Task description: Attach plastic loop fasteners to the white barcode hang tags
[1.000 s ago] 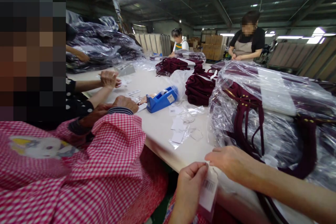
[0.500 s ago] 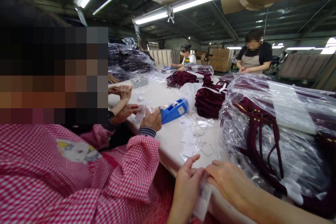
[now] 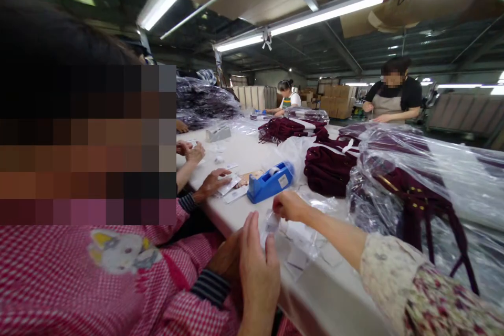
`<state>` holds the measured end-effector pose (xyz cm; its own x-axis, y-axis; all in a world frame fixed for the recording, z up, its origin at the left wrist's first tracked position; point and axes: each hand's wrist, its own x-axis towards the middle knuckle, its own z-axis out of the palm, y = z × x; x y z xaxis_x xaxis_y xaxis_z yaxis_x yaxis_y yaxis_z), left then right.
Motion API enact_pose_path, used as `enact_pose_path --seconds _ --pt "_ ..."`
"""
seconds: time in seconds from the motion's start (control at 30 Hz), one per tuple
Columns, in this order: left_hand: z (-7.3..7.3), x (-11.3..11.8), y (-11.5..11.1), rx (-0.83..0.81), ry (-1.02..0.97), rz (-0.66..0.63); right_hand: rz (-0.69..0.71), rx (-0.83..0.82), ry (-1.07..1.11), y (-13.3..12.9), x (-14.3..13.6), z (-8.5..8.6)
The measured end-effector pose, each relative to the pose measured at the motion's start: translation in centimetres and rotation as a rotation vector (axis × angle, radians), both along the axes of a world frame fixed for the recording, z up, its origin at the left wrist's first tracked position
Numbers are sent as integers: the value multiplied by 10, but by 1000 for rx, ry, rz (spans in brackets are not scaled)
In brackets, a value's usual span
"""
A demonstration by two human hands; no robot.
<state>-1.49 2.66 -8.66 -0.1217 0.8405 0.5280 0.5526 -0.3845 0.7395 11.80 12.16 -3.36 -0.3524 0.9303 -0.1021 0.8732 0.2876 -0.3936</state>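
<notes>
A small clear plastic bag (image 3: 270, 227) with a printed label is raised between my two hands at the table edge. Its lower part lies between the thumb and long straight fingers of my left hand (image 3: 259, 268). My right hand (image 3: 290, 206) pinches the bag's upper right corner with thumb and bent finger. Under it on the white table (image 3: 326, 291) lie white tags (image 3: 296, 260) with thin string loops and more clear bags. A blue tape dispenser (image 3: 270, 182) stands just beyond my right hand.
Close on my left sits a co-worker in a pink checked smock (image 3: 129, 294), one hand (image 3: 214, 184) on white tags. Plastic-wrapped maroon garments (image 3: 409, 189) crowd the right side. A maroon bundle (image 3: 328, 168) lies behind the dispenser. Two other people stand across the table.
My hands have come up and left over the table edge, and the small bag is now raised between them. The co-worker's nearer arm has dropped back behind my left hand.
</notes>
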Motion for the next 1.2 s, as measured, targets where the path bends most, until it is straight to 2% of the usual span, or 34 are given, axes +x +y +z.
enact_pose_path --seconds 0.07,0.17,0.27,0.4,0.5,0.63,0.77,0.93,1.03,1.2 --pt "-15 -3 3 1 153 -53 15 -50 -21 17 -15 -14" --pt "-39 -1 9 -15 353 -166 28 -50 -43 28 -31 -29" --pt "-53 5 14 -13 410 -202 36 -4 -56 29 -25 -27" --pt "-57 7 14 14 375 -198 -14 91 -78 20 22 -1" --pt "-55 6 7 55 350 -179 -48 70 -105 0 69 12" --pt "-49 13 -5 72 372 -181 -121 -32 -153 -26 117 4" --pt "-51 27 -9 117 360 -247 -252 -63 -207 -24 141 -9" --pt "-66 39 -4 212 194 -268 -254 -100 -206 -11 131 -17" --pt "-71 37 -2 181 157 -298 -187 -53 -182 -11 114 -24" --pt "-69 33 -4 95 140 -277 -136 71 -174 -17 98 -28"
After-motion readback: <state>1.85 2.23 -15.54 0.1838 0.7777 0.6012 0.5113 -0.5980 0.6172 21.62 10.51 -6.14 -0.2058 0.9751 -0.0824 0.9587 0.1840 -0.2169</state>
